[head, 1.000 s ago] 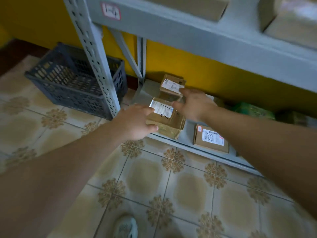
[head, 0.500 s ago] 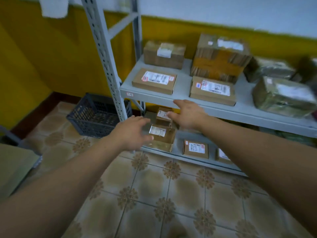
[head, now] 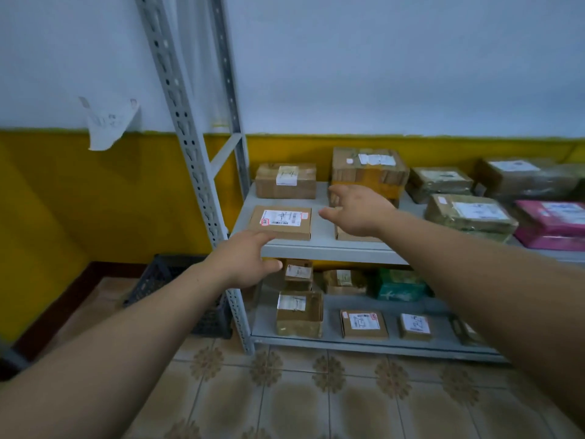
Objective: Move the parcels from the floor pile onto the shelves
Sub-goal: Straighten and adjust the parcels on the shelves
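Left hand [head: 243,259] and right hand [head: 359,212] are rising from the taped parcel [head: 299,316].
Both are hanging spread, holding nothing.

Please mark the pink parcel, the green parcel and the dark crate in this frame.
pink parcel [head: 531,218], head view, on its top face.
green parcel [head: 400,291], head view, on its front face.
dark crate [head: 166,271], head view, on its lattice wall beside the left forearm.

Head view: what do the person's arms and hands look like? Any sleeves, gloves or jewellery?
The left hand and right hand wear no gloves, and no watch, ring or wristband is visible. The left forearm and right forearm are bare up to the frame's edge, with no sleeve showing.
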Demonstrator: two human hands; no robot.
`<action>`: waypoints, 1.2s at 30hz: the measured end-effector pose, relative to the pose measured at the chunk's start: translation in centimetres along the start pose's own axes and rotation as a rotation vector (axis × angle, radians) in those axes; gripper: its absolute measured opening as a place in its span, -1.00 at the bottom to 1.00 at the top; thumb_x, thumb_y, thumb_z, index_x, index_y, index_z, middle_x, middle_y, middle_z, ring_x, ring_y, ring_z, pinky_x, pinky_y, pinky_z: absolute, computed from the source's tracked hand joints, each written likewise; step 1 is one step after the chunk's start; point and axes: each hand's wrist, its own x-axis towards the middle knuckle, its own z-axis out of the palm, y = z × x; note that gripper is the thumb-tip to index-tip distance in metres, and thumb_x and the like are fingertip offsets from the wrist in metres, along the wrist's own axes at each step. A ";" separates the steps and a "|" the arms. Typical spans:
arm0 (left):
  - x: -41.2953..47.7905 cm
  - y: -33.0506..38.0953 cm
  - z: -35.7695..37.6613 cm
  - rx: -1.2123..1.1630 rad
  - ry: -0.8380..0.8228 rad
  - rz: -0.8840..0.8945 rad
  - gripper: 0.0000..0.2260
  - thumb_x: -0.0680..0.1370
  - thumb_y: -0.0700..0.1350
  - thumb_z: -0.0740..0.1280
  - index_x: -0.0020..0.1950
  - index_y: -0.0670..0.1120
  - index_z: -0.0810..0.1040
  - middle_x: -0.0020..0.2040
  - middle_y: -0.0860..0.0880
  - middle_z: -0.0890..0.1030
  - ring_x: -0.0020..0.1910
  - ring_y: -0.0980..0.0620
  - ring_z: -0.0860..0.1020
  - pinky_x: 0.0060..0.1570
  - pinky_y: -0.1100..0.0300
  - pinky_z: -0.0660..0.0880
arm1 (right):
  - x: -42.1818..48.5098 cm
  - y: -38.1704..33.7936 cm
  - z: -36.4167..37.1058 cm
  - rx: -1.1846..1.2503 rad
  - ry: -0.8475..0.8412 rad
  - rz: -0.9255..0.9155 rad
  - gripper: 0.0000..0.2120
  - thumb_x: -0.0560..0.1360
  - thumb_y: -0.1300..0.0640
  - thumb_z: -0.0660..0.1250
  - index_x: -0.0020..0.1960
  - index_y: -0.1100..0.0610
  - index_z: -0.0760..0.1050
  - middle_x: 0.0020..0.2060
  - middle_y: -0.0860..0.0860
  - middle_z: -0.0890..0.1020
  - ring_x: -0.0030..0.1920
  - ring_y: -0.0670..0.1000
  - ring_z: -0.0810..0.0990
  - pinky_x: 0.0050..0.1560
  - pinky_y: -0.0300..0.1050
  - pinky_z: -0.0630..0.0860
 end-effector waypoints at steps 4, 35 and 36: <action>3.2 -1.0 -0.1 -0.014 -0.019 -0.044 -0.40 0.51 0.21 0.32 0.52 0.18 0.22 0.48 0.04 0.32 0.40 -0.02 0.32 0.34 -0.03 0.36 | 3.3 1.9 0.1 -0.021 -0.005 -0.004 -0.29 0.55 -0.35 0.12 0.58 -0.03 0.12 0.54 0.03 0.26 0.52 0.12 0.23 0.47 0.16 0.26; 29.2 -15.1 12.6 -0.096 -0.176 -0.166 -0.27 0.54 0.28 0.23 0.58 0.16 -0.08 0.58 0.01 -0.29 0.56 -0.14 -0.18 0.51 -0.16 0.00 | 27.2 4.9 19.8 0.193 -0.412 0.114 -0.29 0.58 -0.18 0.24 0.58 -0.04 -0.03 0.60 0.05 -0.13 0.54 0.23 0.13 0.47 0.22 0.23; 29.2 -15.2 12.9 -0.129 -0.162 -0.183 -0.29 0.55 0.25 0.23 0.58 0.18 -0.09 0.57 0.04 -0.29 0.56 -0.12 -0.17 0.51 -0.13 0.01 | 27.2 4.8 19.8 0.203 -0.411 0.123 -0.29 0.57 -0.17 0.25 0.58 -0.05 -0.03 0.60 0.04 -0.13 0.54 0.22 0.13 0.47 0.21 0.24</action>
